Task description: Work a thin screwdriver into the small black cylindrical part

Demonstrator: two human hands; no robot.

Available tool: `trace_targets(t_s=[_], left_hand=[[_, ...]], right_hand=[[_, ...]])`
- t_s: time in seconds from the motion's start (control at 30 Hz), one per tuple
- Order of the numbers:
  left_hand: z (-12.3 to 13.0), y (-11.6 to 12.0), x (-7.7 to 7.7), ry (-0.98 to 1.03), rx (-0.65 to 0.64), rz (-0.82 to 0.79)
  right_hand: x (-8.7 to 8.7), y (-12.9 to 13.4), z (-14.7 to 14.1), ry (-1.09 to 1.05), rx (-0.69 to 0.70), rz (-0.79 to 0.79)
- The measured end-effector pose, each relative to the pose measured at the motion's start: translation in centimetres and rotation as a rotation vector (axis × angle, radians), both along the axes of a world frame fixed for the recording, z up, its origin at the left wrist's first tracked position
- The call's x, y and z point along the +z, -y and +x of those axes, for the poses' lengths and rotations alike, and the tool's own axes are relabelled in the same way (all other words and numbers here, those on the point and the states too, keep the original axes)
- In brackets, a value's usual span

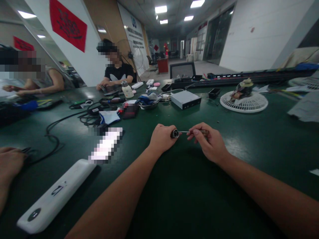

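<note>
My left hand point(162, 138) is closed around a round metal connector point(174, 133), with its dark open end showing to the right. My right hand point(207, 142) pinches a small screwdriver point(196, 132) with a brown handle between thumb and fingers. Its thin steel shaft reaches across to the connector and appears to touch it. Both hands are held just above the dark green workbench point(199, 186), and part of the handle is hidden by my right fingers.
Black cables point(86, 114) and a pixelated object point(106, 146) lie left of my hands. A long white device point(56, 196) lies nearer. Ahead are a grey metal box point(185, 99) and a white fan guard point(244, 103). Co-workers sit around the bench; one hand point(10, 162) rests at far left.
</note>
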State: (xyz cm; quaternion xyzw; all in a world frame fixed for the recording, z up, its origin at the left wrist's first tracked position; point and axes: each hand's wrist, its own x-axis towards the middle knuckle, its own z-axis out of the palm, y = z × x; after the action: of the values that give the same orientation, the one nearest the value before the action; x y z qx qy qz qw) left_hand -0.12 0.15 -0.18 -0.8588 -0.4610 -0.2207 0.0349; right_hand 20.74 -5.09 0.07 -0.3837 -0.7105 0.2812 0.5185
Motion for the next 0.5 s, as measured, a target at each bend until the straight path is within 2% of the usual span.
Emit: trace_targets(t_s=[0.1, 0.3, 0.5], left_hand=[[0.02, 0.04, 0.05, -0.007, -0.007, 0.003], [0.05, 0.15, 0.24, -0.013, 0.011, -0.001], [-0.01, 0.1, 0.23, -0.014, 0.005, -0.02]], right_hand=[[0.05, 0.13, -0.03, 0.003, 0.065, -0.019], [0.14, 0.26, 0.02, -0.001, -0.019, 0.008], [0.19, 0.3, -0.01, 0.005, 0.045, -0.016]])
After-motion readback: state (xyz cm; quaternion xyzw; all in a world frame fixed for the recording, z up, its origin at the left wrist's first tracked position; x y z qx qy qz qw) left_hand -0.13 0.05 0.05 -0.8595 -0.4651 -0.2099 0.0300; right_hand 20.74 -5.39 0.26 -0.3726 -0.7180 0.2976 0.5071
